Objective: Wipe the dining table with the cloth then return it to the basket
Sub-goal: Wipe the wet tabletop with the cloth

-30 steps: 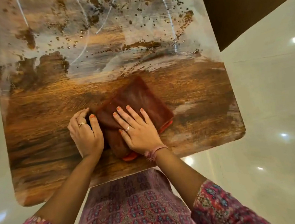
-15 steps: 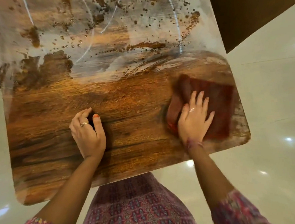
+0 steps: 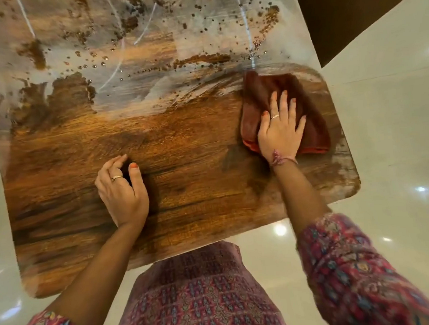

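The cloth is a dark red-brown pad, folded, with an orange edge showing at its near side. It lies flat on the dining table near the right edge, at about 2 o'clock from the table's centre. I judge it soft, light and limp: it drapes, creases under pressure and has no stiffness to push against. It is probably damp, so it should grip the wood rather than skid.

My right hand presses on the cloth's near half with fingers spread and straight; it grasps nothing. For wiping, flat palm pressure over the centre keeps the folds together. For lifting, I judge a pinch at the orange near edge or a gather of all layers works best, or the pad unfolds.

My left hand rests on bare wood at about 7 o'clock, fingers curled, holding nothing visible. The 2 hands are well apart.

The far half of the table carries white film and brown specks. No basket is in view.
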`<state>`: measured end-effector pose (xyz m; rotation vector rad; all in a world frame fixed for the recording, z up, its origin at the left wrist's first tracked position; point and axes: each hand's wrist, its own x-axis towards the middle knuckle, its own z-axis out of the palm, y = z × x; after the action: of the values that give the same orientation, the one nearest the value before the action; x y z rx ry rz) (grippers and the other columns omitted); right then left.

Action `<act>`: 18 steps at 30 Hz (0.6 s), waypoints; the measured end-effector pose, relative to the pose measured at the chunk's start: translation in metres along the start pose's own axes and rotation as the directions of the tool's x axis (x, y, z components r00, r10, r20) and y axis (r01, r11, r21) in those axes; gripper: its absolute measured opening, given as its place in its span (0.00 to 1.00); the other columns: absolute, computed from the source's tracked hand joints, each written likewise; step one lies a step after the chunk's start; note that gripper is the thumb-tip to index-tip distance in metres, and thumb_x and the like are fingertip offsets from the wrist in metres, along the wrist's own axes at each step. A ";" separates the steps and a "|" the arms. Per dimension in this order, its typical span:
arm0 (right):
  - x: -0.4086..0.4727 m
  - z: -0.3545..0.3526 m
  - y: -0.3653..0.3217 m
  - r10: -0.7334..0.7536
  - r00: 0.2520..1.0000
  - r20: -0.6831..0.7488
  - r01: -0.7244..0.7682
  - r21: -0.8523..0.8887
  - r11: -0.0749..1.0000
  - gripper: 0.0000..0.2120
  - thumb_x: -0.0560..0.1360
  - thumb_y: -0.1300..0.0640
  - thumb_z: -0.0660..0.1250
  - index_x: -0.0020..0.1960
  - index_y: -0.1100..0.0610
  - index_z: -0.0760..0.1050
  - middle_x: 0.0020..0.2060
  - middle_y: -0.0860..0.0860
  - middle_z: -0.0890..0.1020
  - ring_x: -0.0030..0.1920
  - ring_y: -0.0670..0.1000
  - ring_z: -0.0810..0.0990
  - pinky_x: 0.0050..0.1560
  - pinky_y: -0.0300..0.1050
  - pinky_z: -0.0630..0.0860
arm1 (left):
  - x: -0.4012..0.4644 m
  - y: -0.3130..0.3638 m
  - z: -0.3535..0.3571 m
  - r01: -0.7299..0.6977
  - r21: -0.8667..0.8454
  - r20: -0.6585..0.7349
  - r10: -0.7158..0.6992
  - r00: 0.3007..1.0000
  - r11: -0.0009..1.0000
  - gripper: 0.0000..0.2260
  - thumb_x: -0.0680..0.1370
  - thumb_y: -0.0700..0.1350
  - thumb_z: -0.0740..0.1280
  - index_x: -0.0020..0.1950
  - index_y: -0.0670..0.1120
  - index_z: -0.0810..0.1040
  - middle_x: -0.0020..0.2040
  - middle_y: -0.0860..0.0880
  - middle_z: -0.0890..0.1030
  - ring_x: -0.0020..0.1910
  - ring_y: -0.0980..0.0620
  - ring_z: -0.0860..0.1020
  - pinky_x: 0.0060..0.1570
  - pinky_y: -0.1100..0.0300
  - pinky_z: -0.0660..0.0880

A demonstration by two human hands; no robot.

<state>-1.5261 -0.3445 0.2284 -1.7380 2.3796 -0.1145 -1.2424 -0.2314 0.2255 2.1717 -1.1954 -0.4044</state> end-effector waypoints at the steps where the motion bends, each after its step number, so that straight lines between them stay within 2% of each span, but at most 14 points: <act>1: -0.016 0.005 -0.008 0.010 1.000 -0.021 -0.010 -0.004 1.000 0.26 0.80 0.47 0.49 0.77 0.49 0.53 0.77 0.49 0.56 0.77 0.52 0.53 0.73 0.61 0.53 | 0.000 0.000 0.000 0.001 0.004 -0.001 -0.001 1.000 1.000 0.16 0.80 0.50 0.57 0.62 0.42 0.74 0.63 0.41 0.73 0.64 0.41 0.68 0.64 0.48 0.63; 3: -0.073 0.015 -0.020 -0.081 0.997 -0.021 0.081 -0.016 0.997 0.26 0.80 0.47 0.49 0.77 0.49 0.54 0.77 0.49 0.57 0.76 0.52 0.55 0.72 0.60 0.54 | 0.000 0.000 0.001 0.000 0.018 -0.003 0.000 1.000 1.000 0.16 0.80 0.50 0.57 0.62 0.42 0.74 0.63 0.41 0.73 0.64 0.41 0.68 0.64 0.47 0.63; 5: -0.142 0.023 -0.017 -0.256 0.966 0.044 0.257 -0.023 0.966 0.26 0.80 0.47 0.49 0.77 0.47 0.53 0.77 0.47 0.56 0.77 0.50 0.54 0.72 0.58 0.53 | 0.000 0.001 0.001 -0.002 0.027 -0.003 0.002 1.000 1.000 0.16 0.80 0.50 0.57 0.62 0.42 0.75 0.63 0.41 0.73 0.64 0.41 0.68 0.64 0.47 0.63; 8: -0.182 0.020 0.020 -0.399 0.908 0.129 0.402 0.004 0.916 0.26 0.80 0.46 0.48 0.77 0.45 0.51 0.77 0.45 0.54 0.77 0.48 0.52 0.72 0.55 0.52 | 0.000 0.000 0.002 -0.024 0.038 -0.002 0.024 1.000 0.999 0.16 0.80 0.49 0.57 0.62 0.41 0.75 0.62 0.39 0.73 0.63 0.39 0.69 0.64 0.48 0.62; 10: -0.164 0.009 0.055 -0.325 0.940 0.107 0.330 -0.031 0.944 0.26 0.79 0.47 0.50 0.77 0.47 0.56 0.76 0.47 0.59 0.76 0.49 0.57 0.71 0.55 0.57 | -0.001 0.001 0.003 -0.037 0.045 -0.005 0.037 0.999 0.998 0.17 0.81 0.49 0.57 0.62 0.40 0.75 0.62 0.38 0.73 0.63 0.37 0.69 0.64 0.47 0.62; 12: -0.123 -0.005 0.093 -0.107 0.994 0.011 0.108 -0.078 0.991 0.26 0.79 0.48 0.50 0.76 0.50 0.60 0.75 0.52 0.61 0.75 0.53 0.61 0.69 0.57 0.62 | -0.002 0.002 0.002 -0.031 0.047 -0.007 0.032 0.999 0.998 0.17 0.81 0.49 0.57 0.62 0.40 0.75 0.62 0.38 0.73 0.63 0.37 0.68 0.64 0.46 0.62; 14: -0.066 -0.021 0.130 0.144 0.989 -0.023 -0.144 -0.019 0.989 0.26 0.79 0.49 0.48 0.77 0.52 0.57 0.76 0.53 0.59 0.76 0.55 0.58 0.71 0.60 0.59 | -0.002 0.003 0.002 -0.027 0.057 -0.004 0.027 1.000 0.998 0.17 0.81 0.49 0.57 0.63 0.40 0.74 0.63 0.38 0.72 0.64 0.37 0.68 0.64 0.45 0.62; 15: -0.037 -0.028 0.146 0.195 0.981 0.003 -0.195 0.031 0.980 0.25 0.80 0.50 0.48 0.77 0.52 0.55 0.77 0.53 0.57 0.76 0.55 0.55 0.72 0.60 0.56 | -0.003 0.003 0.002 -0.028 0.061 -0.004 0.029 1.000 0.998 0.17 0.81 0.50 0.57 0.62 0.40 0.74 0.63 0.38 0.72 0.64 0.37 0.67 0.64 0.45 0.62; 18: 0.019 -0.038 0.163 0.127 0.988 0.088 -0.145 0.237 0.961 0.24 0.82 0.54 0.49 0.77 0.56 0.54 0.76 0.55 0.60 0.76 0.57 0.54 0.75 0.55 0.54 | -0.002 0.003 0.002 -0.041 0.074 -0.012 0.042 0.999 0.996 0.18 0.81 0.50 0.57 0.62 0.40 0.74 0.62 0.37 0.72 0.63 0.37 0.68 0.64 0.45 0.63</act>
<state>-1.6912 -0.3143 0.2353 -1.4401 2.3132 -0.3046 -1.2465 -0.2321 0.2258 2.2043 -1.2639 -0.3318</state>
